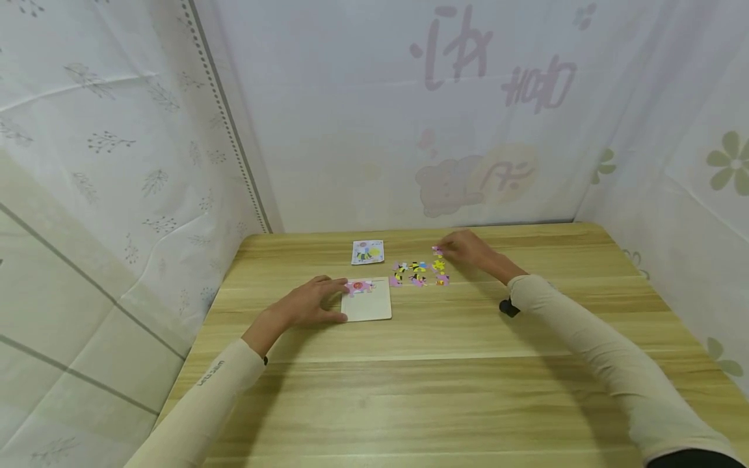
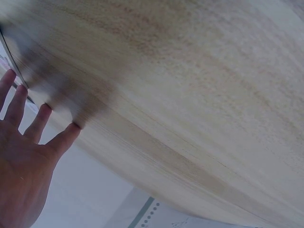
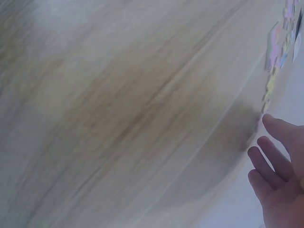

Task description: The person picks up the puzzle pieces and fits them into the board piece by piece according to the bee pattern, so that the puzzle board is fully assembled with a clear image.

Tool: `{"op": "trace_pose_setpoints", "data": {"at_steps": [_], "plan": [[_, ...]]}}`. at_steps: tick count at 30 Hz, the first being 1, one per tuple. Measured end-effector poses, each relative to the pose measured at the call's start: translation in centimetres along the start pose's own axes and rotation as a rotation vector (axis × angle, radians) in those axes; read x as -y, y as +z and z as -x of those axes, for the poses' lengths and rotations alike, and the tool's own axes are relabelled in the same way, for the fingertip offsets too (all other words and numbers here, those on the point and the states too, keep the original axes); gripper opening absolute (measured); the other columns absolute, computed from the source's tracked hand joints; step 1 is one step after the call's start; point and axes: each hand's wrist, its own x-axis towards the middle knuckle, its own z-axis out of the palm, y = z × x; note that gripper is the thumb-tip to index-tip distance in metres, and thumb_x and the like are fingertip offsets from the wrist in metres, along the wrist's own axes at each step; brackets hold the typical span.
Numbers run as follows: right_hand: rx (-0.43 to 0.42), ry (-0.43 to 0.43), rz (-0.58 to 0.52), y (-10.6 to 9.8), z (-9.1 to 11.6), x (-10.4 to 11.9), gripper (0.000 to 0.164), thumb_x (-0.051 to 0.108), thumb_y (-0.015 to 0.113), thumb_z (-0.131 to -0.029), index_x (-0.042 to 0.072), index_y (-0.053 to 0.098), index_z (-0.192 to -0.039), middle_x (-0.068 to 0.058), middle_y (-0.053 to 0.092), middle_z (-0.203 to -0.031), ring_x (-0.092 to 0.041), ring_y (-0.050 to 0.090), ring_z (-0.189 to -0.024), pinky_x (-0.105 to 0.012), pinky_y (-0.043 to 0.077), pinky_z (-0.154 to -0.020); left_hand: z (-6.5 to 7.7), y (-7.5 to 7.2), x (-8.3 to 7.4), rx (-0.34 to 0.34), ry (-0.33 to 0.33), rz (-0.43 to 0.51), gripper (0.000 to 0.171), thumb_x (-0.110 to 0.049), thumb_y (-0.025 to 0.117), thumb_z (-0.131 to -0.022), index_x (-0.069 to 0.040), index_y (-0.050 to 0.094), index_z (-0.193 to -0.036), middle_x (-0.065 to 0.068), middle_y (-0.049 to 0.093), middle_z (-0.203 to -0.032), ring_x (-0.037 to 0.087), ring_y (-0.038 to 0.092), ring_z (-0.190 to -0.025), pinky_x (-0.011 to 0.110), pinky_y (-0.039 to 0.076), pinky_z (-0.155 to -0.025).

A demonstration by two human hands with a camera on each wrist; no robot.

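Note:
A pale square puzzle board (image 1: 368,307) lies on the table, with joined pink puzzle pieces (image 1: 359,286) along its upper edge. My left hand (image 1: 307,302) rests at the board's left side, thumb near the lower corner and fingers at the upper part; in the left wrist view the fingers of that hand (image 2: 28,142) are spread and fairly straight. At the far end of the loose pieces, my right hand (image 1: 471,250) pinches a small pink puzzle piece (image 1: 437,249) by its edge. Its thumb and fingers show in the right wrist view, where the hand (image 3: 282,161) partly hides the grip.
Several loose puzzle pieces (image 1: 418,266), pink, yellow and black, lie between the board and my right hand. A picture card (image 1: 368,252) with a bee lies behind the board. The wooden table (image 1: 374,403) ends at a printed curtain (image 1: 351,130).

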Motion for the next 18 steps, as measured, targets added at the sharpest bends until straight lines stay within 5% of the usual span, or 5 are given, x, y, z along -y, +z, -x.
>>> {"op": "trace_pose_setpoints", "data": {"at_steps": [18], "plan": [[-0.02, -0.069, 0.025, 0.61, 0.24, 0.05, 0.021, 0.007, 0.071, -0.099, -0.001, 0.077, -0.118, -0.016, 0.075, -0.114, -0.034, 0.069, -0.109, -0.05, 0.057, -0.093, 0.0, 0.0, -0.08, 0.016, -0.017, -0.011, 0.066, -0.054, 0.075, -0.092, -0.017, 0.061, -0.143, 0.005, 0.043, -0.162, 0.039, 0.036, -0.149, 0.063, 0.036, -0.115]]}}
